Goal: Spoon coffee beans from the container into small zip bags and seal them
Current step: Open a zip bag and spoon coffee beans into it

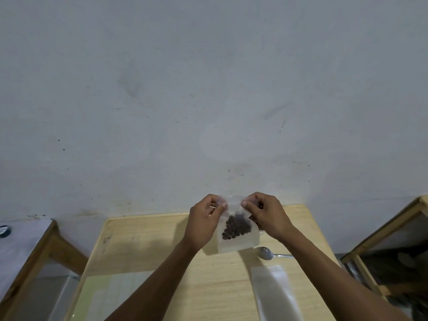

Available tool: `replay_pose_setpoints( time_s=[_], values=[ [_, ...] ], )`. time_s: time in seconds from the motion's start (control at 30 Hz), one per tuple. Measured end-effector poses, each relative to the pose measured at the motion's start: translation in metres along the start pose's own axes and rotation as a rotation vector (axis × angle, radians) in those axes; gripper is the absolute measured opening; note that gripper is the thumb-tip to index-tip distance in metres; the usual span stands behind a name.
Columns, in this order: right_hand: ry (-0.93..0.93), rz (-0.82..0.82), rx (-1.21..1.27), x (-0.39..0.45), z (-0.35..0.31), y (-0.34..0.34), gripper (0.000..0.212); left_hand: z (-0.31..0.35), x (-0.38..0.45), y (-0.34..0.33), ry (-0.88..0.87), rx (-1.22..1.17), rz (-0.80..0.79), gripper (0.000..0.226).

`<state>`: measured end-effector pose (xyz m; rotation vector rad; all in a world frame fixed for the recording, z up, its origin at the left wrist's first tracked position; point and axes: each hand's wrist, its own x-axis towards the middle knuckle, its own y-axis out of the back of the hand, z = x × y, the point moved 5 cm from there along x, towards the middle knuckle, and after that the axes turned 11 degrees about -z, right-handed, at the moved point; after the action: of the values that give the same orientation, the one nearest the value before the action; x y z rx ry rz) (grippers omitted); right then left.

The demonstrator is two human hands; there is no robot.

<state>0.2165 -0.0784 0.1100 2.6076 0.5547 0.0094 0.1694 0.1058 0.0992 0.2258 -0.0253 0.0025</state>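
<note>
A small clear zip bag [238, 237] holding dark coffee beans [236, 228] hangs above the wooden table [162, 246]. My left hand [203, 218] pinches the bag's top left corner. My right hand [266, 216] pinches its top right corner. Whether the zip strip between them is sealed cannot be told. A metal spoon [268, 253] lies on the table just below the bag. Behind my right hand a brown bean container [256, 221] shows only as a sliver.
A stack of empty clear bags [275, 295] lies at the table's near right. A pale green sheet [108, 295] lies at the near left. Wooden furniture stands on both sides: a table at the left [30, 246], a frame at the right [393, 232]. A grey wall rises behind.
</note>
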Motion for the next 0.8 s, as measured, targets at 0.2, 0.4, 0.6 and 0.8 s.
replay_pose_setpoints(
  time_s=[0.2, 0.4, 0.6, 0.8],
  values=[
    [0.089, -0.141, -0.002, -0.001, -0.013, -0.009, 0.008, -0.003, 0.0, 0.002, -0.014, 0.057, 0.002, 0.006],
    [0.203, -0.042, -0.119, -0.001, -0.017, -0.012, 0.007, -0.002, -0.003, 0.001, -0.063, 0.118, 0.01, 0.006],
    [0.181, -0.023, -0.083, -0.001, -0.016, -0.02, 0.006, 0.005, -0.006, 0.002, -0.146, 0.194, 0.057, 0.005],
    [0.055, -0.071, -0.027, 0.002, -0.009, -0.016, 0.007, -0.003, -0.008, 0.012, -0.139, 0.194, 0.116, 0.008]
  ],
)
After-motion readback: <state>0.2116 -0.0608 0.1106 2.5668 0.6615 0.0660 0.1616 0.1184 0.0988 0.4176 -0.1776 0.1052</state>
